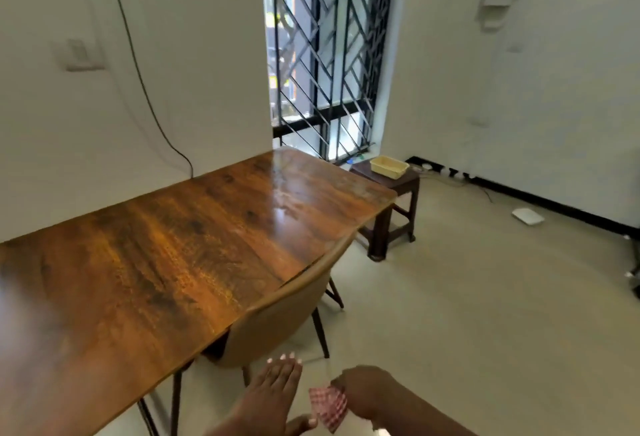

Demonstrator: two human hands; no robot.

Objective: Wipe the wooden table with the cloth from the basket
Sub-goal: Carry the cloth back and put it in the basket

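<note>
White-walled room, pale floor, barred window (pixel 325 54) at upper centre.

Red-and-white checked cloth (pixel 328 407) at bottom centre of the frame, bunched small and hanging limp below the right hand (pixel 363 390). Thin, soft, crumpled into loose folds; likely to need shaking out or flattening before any wiping. Grip of the right hand curled round the top of the cloth, pinching it against the palm, knuckles turned toward the camera. Left hand (pixel 277 390) just beside the cloth at lower centre, fingers straight and pressed side by side, thumb sticking out toward the fabric, holding nothing.

Step in hand, by the look of it: cloth already out of the basket and carried toward the surface; wiping not yet begun. Next move calls for lifting the cloth over the chair back, spreading it flat under the palm, then laying it on the near edge of the surface.

Wooden surface (pixel 173 262) across the left and centre of the frame, glossy, dark grain, glare near its far end, well apart from the cloth. Tan chair (pixel 277 318) tucked against its right edge, between hands and tabletop. Yellow basket (pixel 389 167) right of centre, on a dark stool (pixel 391 214) below the window; nothing visible inside it. Black cable (pixel 138 68) down the wall at upper left.
</note>
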